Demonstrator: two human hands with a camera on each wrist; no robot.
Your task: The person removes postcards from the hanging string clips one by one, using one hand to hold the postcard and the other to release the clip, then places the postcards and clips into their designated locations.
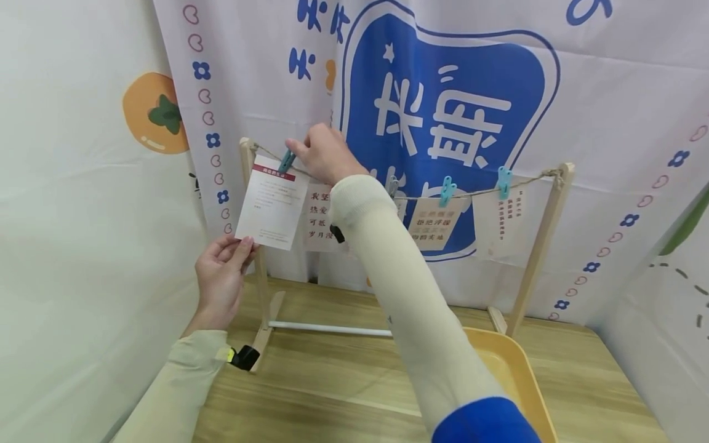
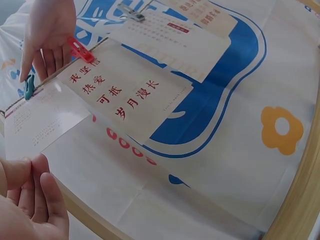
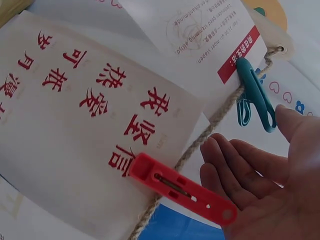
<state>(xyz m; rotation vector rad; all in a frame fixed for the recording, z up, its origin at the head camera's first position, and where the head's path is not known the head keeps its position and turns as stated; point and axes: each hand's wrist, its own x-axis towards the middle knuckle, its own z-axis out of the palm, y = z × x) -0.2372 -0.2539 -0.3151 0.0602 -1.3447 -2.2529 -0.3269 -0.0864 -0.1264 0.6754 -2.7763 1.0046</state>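
Observation:
A white card (image 1: 271, 209) with a red band hangs at the left end of the twine (image 3: 212, 125), held by a dark teal clothespin (image 3: 256, 97). My left hand (image 1: 221, 271) pinches this card's lower left corner between thumb and fingers. Up at the twine, my right hand (image 1: 327, 154) has its thumb at the clothespin's tail, while its other fingers curve loosely with nothing between them. Beside it, a red clothespin (image 3: 180, 190) holds a card with red characters (image 2: 125, 90).
A wooden frame's left post (image 1: 247, 160) and right post (image 1: 540, 246) carry the twine. Farther right hang more cards (image 1: 432, 221) on light blue clothespins (image 1: 447, 191). A yellow tray (image 1: 520, 369) lies on the wooden table (image 1: 310, 381), partly behind my right arm. A printed curtain (image 1: 487, 55) hangs behind.

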